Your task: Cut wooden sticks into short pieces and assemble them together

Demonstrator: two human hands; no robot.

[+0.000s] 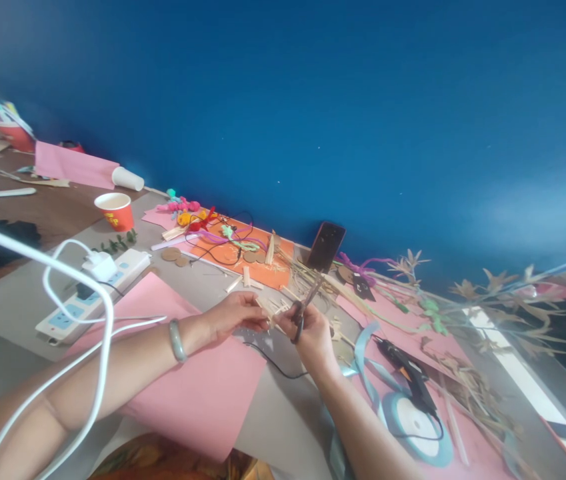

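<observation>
My left hand (240, 313), with a pale green bangle (177, 341) on its wrist, is closed in a pinch at the middle of the table. A thin pale strip (275, 321) seems to run from its fingertips toward my other hand; its exact kind is too blurred to tell. My right hand (317, 340) grips a pair of dark-handled scissors (299, 321), blades pointing up and away to the right. Several short pale wooden pieces (247, 277) lie just beyond my fingers. Under my left forearm is a pink sheet (203, 400).
At left stand a white power strip (130, 269) and a red paper cup (114, 212); a white cable (107, 333) loops close to my left arm. A phone (326, 247) leans on the blue wall. A glue gun (410, 377), ribbon roll (417, 427) and dried stalks (493, 393) lie right.
</observation>
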